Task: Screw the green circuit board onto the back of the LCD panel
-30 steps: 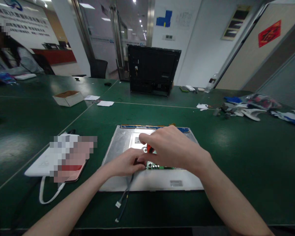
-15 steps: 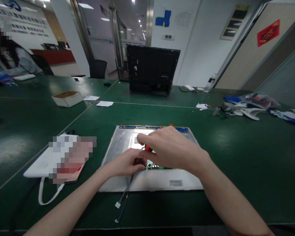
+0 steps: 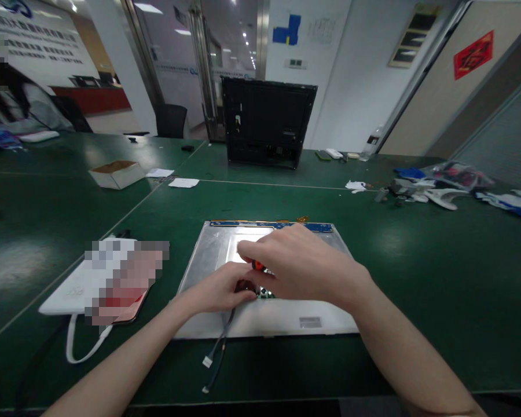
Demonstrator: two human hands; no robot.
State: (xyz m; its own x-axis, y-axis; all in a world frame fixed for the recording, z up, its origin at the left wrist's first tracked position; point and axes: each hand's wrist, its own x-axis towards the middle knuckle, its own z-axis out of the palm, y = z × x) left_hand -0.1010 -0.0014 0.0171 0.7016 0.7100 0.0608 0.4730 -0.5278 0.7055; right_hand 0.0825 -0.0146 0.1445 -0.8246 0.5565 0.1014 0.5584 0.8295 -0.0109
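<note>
A silver display panel (image 3: 282,321) lies back side up on the green table, with a blue circuit strip (image 3: 271,226) along its far edge. My right hand (image 3: 306,260) is closed around a screwdriver (image 3: 257,264), of which only a bit of the orange-and-black handle shows. Under that hand, part of a green circuit board (image 3: 267,293) is visible on the panel. My left hand (image 3: 226,286) rests on the panel against the board's left side, fingers curled together; what they pinch is hidden. Dark cables (image 3: 223,341) with white plugs run from beneath it over the panel's near edge.
Left of the panel lie a white power bank (image 3: 65,292) with a cable and a pink phone (image 3: 132,310). Farther off are a small open box (image 3: 118,175) and an upright black monitor housing (image 3: 269,121). Assorted parts and bags (image 3: 443,185) lie right. A person sits far left.
The orange handle in my right hand looks turned, showing more black, and that hand has shifted very slightly left. My left hand stays in place. The whole view has drifted a little.
</note>
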